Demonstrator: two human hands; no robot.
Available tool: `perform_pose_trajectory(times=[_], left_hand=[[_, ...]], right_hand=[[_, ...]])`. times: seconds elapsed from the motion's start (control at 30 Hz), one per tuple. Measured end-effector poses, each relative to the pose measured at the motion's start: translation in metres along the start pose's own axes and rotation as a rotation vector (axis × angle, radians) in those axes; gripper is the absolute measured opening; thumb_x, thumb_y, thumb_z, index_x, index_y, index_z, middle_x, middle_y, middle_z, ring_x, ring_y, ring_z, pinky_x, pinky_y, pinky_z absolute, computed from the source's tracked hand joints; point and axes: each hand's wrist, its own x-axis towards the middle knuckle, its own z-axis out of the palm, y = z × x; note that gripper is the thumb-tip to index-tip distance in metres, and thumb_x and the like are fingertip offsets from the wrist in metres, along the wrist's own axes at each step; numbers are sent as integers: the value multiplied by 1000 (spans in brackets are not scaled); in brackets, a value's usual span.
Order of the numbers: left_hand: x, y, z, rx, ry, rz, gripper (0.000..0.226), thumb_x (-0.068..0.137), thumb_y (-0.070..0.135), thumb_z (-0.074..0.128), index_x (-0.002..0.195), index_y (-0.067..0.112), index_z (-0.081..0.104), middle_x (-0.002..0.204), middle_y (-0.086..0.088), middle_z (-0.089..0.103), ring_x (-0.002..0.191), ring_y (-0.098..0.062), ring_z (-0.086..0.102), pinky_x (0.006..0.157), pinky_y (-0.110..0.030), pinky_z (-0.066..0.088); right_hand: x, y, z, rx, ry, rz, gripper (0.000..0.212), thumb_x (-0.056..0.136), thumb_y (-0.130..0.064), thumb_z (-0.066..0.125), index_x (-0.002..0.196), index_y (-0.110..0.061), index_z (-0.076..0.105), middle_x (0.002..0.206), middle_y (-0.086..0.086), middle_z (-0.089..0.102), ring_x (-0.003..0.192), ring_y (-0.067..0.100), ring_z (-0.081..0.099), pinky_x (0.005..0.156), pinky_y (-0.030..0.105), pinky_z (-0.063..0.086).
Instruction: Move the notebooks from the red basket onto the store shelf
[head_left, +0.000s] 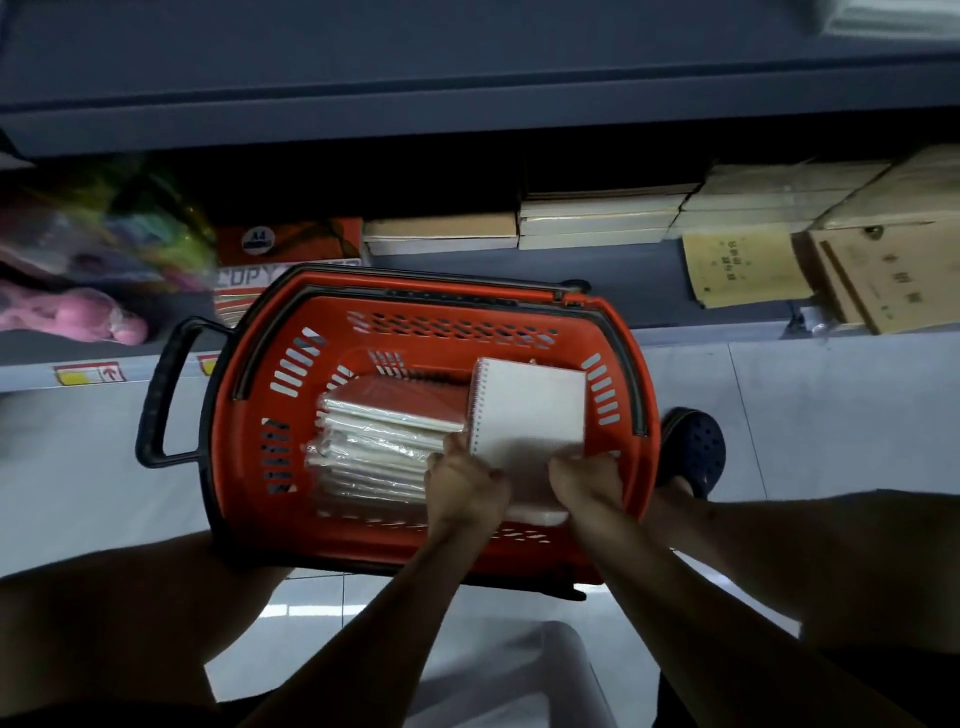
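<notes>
Red perforated plastic basket (618, 358) on the floor before the low grey store shelf (571, 254). Contents: wrapped spiral notebooks stacked flat (379, 441). One white spiral-bound notebook (530, 405), tilted up at the right, near edge pinched by fingers of left hand (462, 480) and right hand (584, 480), apparently for lifting clear.

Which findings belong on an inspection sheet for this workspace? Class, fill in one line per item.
Surface: pale tiled floor; red basket stands on it.
Job's things: wrapped notebooks stacked in basket; spiral notebook on top, right side.
Clutter: A4 copy paper, brown books, pink toy on low shelf.
Grippers: left hand and right hand grip spiral notebook.
Cables: nothing seen.
Surroundings: blue shoe beside basket.
</notes>
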Motion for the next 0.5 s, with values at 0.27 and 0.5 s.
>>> perform_pose_trajectory(times=[0.27, 0.5], left_hand=[[-8, 16, -55, -836, -198, -301, 17, 96, 14, 58, 109, 6, 65, 107, -13, 68, 96, -37, 68, 70, -39, 58], [-78, 70, -127, -1270, -581, -40, 34, 94, 4, 55, 127, 9, 63, 124, -13, 72, 110, -38, 70, 86, -43, 62]], right_hand=[[-28, -28, -51, 530, -179, -16, 16, 90, 4, 65, 105, 0, 68, 82, 4, 64, 79, 23, 63, 75, 42, 57], [-75, -58, -141, 872, -504, -109, 16, 99, -3, 55, 111, -5, 65, 108, 16, 72, 94, 29, 68, 66, 39, 56]])
